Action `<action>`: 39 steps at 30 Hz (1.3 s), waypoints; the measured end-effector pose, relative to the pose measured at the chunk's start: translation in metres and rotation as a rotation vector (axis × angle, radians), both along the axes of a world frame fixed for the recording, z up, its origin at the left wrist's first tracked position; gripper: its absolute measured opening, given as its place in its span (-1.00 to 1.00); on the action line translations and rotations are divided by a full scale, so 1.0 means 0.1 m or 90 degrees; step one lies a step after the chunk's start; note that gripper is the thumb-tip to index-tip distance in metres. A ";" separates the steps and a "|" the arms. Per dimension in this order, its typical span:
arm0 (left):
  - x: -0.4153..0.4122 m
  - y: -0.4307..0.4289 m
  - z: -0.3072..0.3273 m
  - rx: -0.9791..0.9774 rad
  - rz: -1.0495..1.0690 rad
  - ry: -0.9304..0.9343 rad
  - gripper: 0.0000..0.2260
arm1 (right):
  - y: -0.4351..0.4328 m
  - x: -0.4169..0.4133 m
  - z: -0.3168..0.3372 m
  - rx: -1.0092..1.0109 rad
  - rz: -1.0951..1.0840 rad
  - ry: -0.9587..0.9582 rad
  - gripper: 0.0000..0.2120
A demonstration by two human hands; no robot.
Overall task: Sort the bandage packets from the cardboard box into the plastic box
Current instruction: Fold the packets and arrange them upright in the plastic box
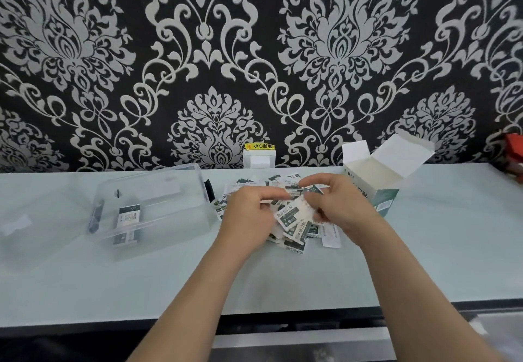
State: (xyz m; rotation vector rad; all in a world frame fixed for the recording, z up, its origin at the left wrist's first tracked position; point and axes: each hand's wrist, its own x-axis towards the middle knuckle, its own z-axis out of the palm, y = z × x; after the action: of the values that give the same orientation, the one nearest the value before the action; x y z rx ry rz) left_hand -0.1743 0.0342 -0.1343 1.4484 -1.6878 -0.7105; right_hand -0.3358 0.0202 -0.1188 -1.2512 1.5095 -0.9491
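The pale desk (424, 248) carries a clear plastic box (181, 220) left of the middle, near the back edge, with a few packets (128, 216) lying in it. An open cardboard box (387, 197) stands at the back edge, right of the middle. Between the two boxes lies a loose pile of bandage packets (294, 244). Above the pile, the left hand (252, 211) and right hand (339, 206) both curl their fingers round a small bunch of packets (293, 214).

Home-like room: black-and-silver damask wallpaper (209, 50), pale counter (424, 248), labelled wall socket (258, 161).
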 end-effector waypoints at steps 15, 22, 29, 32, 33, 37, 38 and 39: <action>-0.04 -0.19 -0.12 0.097 0.118 -0.121 -0.66 | -0.17 -0.05 -0.18 -0.014 -0.031 0.138 -0.64; 0.03 -0.17 -0.01 0.012 0.147 0.008 -0.79 | -0.20 -0.03 -0.22 0.036 -0.077 -0.070 -0.68; -0.07 -0.07 0.03 -0.055 0.103 0.111 -0.84 | -0.16 0.20 -0.13 0.095 -0.024 -0.388 -0.89; -0.09 -0.06 0.01 -0.029 0.083 0.153 -0.85 | -0.15 0.25 -0.12 0.101 0.019 -0.416 -0.82; -0.09 -0.07 0.01 -0.013 0.081 0.180 -0.84 | -0.13 0.25 -0.11 0.101 0.033 -0.422 -0.81; -0.05 -0.07 0.02 0.063 0.059 0.315 -0.89 | -0.10 0.27 -0.10 0.104 0.073 -0.466 -0.65; -0.05 -0.07 0.01 0.071 0.053 0.339 -0.89 | -0.09 0.28 -0.09 0.101 0.084 -0.469 -0.62; -0.06 -0.07 0.01 0.073 0.052 0.356 -0.88 | -0.08 0.29 -0.08 0.095 0.096 -0.468 -0.59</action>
State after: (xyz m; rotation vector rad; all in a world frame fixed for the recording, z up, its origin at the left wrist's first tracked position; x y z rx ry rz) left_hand -0.1800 0.0275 -0.1336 1.2337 -1.1663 -1.0650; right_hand -0.3068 0.0127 -0.1271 -0.7645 0.8730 -1.0223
